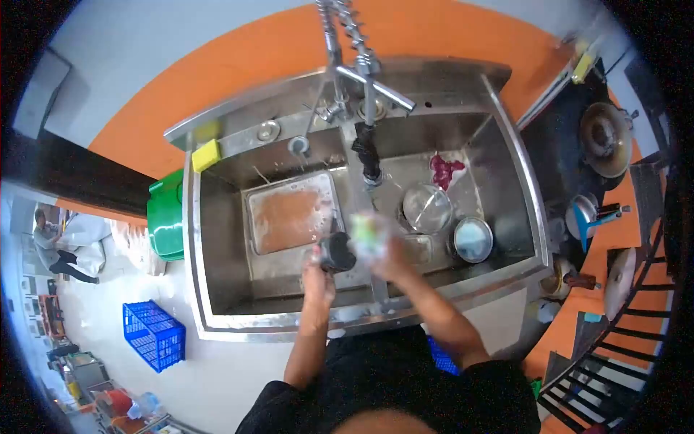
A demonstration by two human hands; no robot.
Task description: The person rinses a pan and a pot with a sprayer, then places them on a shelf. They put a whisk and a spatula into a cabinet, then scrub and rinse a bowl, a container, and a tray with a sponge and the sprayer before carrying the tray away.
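Over the left basin's near right side, my left hand [316, 281] is closed around a black cup-shaped thing [337, 253]. Just right of it, near the divider between the basins, my right hand [395, 260] grips a foamy white and green scrubber [369, 234], both smeared by motion. Behind the black thing, a metal tray [253, 224] with cloudy brownish water lies in the left basin. In the right basin are a clear round bowl or lid [426, 207], a round metal pot [473, 239] with whitish water, and a dark red cloth-like piece [446, 171].
A spring-hose faucet [367, 87] rises at the back, its dark spray head hanging over the divider. A yellow sponge [206, 155] sits on the back left corner. Green bin [166, 217] and blue crate [154, 333] stand left; a wok [605, 141] is right. Another person [54, 246] is far left.
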